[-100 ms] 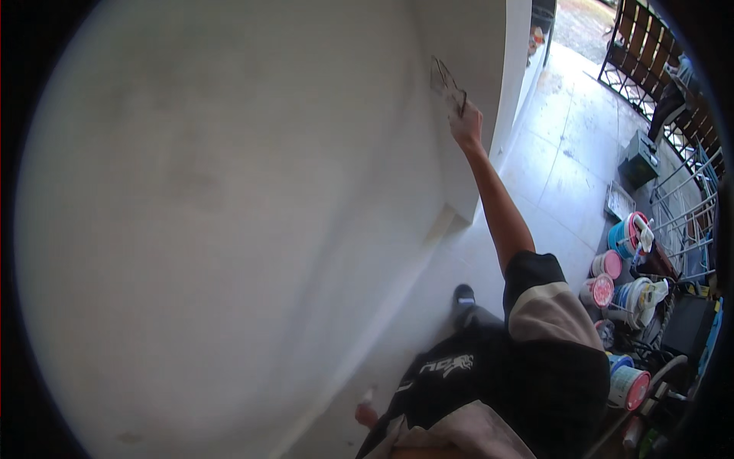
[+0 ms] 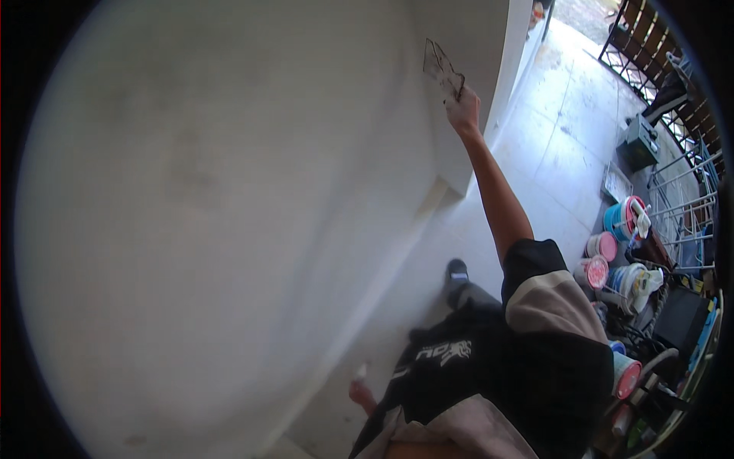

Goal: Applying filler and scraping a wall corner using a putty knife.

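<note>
The right hand (image 2: pixel 462 109) was stretched far out along the white wall (image 2: pixel 229 229), its fingers closed around the handle of a broad putty knife (image 2: pixel 442 67). The blade, dark and smeared with pale filler, lay flat or nearly flat against the wall, high up and close to the wall's outer corner, just above the point where a small ledge (image 2: pixel 440 195) steps out of the plaster.

Against the picture a tenth of a second before, almost nothing had shifted: hand, blade and arm sat at the same spot on the wall, with at most a slight change in the blade's angle. That suggested a slow, pressed stroke, or a pause at its end, rather than a quick sweep; the skimming near the corner appeared to be in mid-pass.

The left hand could not be made out with any certainty. A bit of skin showed low beside the wall, under the dark shirt, but whether it was a hand and whether it held anything could not be told.

Away from the wall, on the far side of the concrete floor (image 2: pixel 566 130), stood a cluster of tubs with pink lids (image 2: pixel 600 260) and a metal railing (image 2: pixel 650 53).
</note>
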The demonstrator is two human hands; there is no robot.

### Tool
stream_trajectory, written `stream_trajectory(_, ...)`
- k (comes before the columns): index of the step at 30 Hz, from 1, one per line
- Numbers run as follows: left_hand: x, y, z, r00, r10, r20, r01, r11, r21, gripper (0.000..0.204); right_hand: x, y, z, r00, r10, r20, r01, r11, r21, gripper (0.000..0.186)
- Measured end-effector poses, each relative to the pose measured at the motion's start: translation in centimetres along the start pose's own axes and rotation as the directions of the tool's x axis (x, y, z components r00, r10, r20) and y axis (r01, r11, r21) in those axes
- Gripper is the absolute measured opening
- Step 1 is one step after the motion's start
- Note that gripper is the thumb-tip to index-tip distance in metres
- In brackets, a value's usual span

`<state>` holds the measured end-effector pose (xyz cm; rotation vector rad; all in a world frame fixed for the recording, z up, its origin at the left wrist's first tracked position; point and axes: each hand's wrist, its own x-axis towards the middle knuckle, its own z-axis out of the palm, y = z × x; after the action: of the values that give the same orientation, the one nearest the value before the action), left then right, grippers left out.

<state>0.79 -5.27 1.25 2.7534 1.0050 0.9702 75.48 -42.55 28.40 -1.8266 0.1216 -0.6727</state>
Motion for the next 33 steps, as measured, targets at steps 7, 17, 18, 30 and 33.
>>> stream_trajectory(7,3.7,6.6,-4.4,0.629,-0.599,0.495,0.688,0.726,0.005,0.031,-15.2,10.6,0.4,0.826,0.505,0.25,-0.554,0.81,0.194,0.028)
stream_trajectory(17,3.1,8.0,-8.7,0.427,-0.719,0.548,0.848,0.529,0.032,0.021,-32.4,15.1,-5.4,0.471,0.811,0.348,-0.844,0.529,-0.091,0.027)
stream_trajectory(18,2.5,7.4,-8.5,0.395,-0.733,0.554,0.867,0.496,0.038,0.021,-32.6,14.9,-5.6,0.475,0.81,0.344,-0.841,0.533,-0.094,0.027)
stream_trajectory(30,7.0,-1.8,-6.4,0.372,-0.704,0.605,0.909,0.41,-0.082,0.023,-44.8,13.1,-10.0,0.324,0.876,0.357,-0.908,0.394,-0.141,0.029)
stream_trajectory(33,7.9,-0.6,-5.4,0.402,-0.702,0.588,0.901,0.419,-0.115,0.024,-45.3,15.9,-9.3,0.277,0.901,0.333,-0.923,0.346,-0.167,0.028)
